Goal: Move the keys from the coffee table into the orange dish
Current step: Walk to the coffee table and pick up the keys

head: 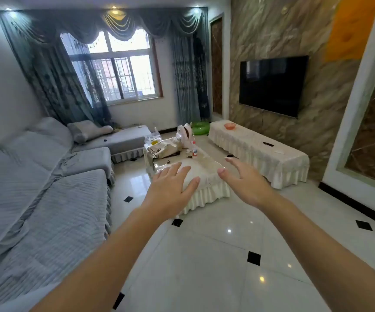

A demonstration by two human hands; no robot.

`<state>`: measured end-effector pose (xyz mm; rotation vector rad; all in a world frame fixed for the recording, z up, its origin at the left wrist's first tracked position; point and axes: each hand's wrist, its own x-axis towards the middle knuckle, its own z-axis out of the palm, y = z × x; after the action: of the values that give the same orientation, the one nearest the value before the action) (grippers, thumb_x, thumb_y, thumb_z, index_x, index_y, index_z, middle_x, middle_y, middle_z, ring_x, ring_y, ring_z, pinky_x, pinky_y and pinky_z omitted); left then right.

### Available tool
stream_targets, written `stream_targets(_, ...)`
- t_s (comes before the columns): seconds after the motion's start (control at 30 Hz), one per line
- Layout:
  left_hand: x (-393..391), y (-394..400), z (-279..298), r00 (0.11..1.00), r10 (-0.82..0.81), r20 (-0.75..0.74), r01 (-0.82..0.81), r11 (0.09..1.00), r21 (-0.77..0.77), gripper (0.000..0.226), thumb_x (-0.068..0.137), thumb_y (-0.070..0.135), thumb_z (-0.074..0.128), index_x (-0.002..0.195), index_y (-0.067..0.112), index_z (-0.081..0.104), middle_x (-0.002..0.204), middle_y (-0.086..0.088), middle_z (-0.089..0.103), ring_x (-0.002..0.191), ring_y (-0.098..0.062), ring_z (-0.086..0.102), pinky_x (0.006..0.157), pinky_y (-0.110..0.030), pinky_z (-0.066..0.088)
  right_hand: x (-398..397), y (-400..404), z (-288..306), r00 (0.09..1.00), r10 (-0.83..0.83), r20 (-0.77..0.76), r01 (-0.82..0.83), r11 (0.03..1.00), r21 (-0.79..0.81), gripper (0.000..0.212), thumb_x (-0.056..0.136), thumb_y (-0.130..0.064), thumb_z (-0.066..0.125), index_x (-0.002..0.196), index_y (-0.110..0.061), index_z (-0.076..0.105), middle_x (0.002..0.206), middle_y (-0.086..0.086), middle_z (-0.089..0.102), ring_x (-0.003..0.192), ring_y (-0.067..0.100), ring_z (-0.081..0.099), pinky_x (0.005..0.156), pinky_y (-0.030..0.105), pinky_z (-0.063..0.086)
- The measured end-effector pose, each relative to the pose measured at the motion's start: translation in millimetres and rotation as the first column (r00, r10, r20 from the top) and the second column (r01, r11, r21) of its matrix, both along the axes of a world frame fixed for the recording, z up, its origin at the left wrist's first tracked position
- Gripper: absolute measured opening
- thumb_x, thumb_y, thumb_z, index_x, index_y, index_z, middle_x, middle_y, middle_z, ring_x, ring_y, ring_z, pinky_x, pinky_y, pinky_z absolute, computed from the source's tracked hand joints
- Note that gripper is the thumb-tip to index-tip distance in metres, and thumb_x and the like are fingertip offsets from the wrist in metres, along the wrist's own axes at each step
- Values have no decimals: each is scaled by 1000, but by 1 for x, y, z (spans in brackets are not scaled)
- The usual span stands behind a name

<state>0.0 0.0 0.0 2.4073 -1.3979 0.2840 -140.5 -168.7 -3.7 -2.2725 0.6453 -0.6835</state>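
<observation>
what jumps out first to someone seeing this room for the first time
Two bare hands, left hand and right hand, stretch forward with open, spread fingers and hold nothing, in front of the cluttered cream-skirted coffee table at centre. A large black wall-mounted television dominates the marbled right wall, above a long cream-covered bench carrying a small orange dish at its far end. A grey covered sofa fills the left side.

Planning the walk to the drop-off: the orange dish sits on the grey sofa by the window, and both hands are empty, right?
Not quite. In the head view the orange dish sits on the long cloth-covered cabinet under the TV, not on the sofa. Left hand and right hand are open and empty.
</observation>
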Motion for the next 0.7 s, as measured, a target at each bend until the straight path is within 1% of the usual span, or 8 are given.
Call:
stream_targets(0.13,38,-28,-7,1000,-5,-16,5,1000,-13,66,93,64,19,145,29,36,157,-2,31,144,-23,26,115,-46,21,38,-23,-3,1000,-18,-25,17,1000,-26,66,87,-66,41,143,-33,36,148,-2,41,135,20,35,101,38,31)
stream_targets(0.2,66,-45,-13,1000,-21,-8,21,999,-40,66,93,64,19,144,27,37,155,-3,34,142,-23,28,114,-46,24,63,-38,-8,999,-24,-46,22,999,-46,69,85,-69,40,143,-33,36,148,-3,41,135,19,35,101,37,30)
stream_targets(0.3,114,-73,-17,999,-36,-22,34,995,-91,69,91,66,17,143,26,39,153,-1,39,140,-23,33,112,-48,29,104,-67,-9,996,-53,-70,47,996,-79,72,84,-68,41,144,-29,36,148,-2,42,135,17,36,101,34,30)
stream_targets(0.4,161,-105,-24,996,-58,-63,51,992,-119,71,90,69,15,143,27,39,153,0,38,140,-23,33,112,-46,29,144,-96,-9,993,-72,-97,63,994,-93,72,86,-67,43,144,-26,37,148,-1,42,133,17,38,104,36,33)
stream_targets(0.53,205,-144,-32,993,-82,-84,74,992,-98,68,92,66,19,144,27,39,155,-1,35,142,-23,29,112,-43,25,186,-127,-8,989,-98,-110,86,990,-111,69,87,-66,43,143,-26,39,148,-1,42,132,19,40,107,42,34)
stream_targets(0.6,223,-161,-33,992,-101,-75,94,992,-88,67,92,66,20,144,27,39,156,-1,33,142,-24,29,112,-43,24,202,-141,-10,986,-129,-106,114,984,-134,68,87,-66,43,143,-26,40,147,-1,43,133,18,39,106,38,33)
stream_targets(0.7,247,-185,-32,989,-125,-79,118,989,-90,67,91,67,19,143,28,39,155,-1,34,142,-24,30,112,-43,23,222,-166,-13,983,-147,-106,132,981,-139,68,87,-67,42,142,-27,41,147,-2,43,134,17,37,100,32,28)
